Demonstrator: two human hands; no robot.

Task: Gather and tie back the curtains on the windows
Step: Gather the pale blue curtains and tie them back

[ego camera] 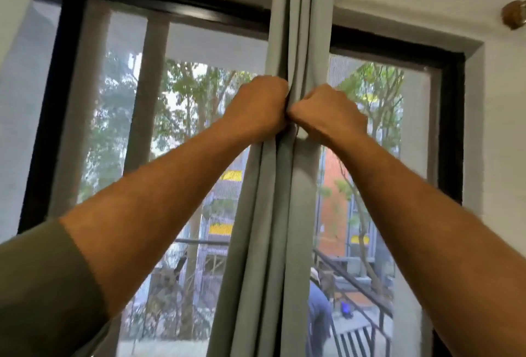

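Curtain [284, 186] bunched into one grey-green column hanging mid-window | window [65, 117] dark-framed, mesh screen, trees outside | left hand [262, 105] fist clenched on the folds from the left | right hand [324, 113] curled round the bundle's right side, knuckles nearly touching the left's | wall knob [513, 16] upper right

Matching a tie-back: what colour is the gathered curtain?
The plain fabric curtain is a muted grey-green with no pattern, seen best in the head view.
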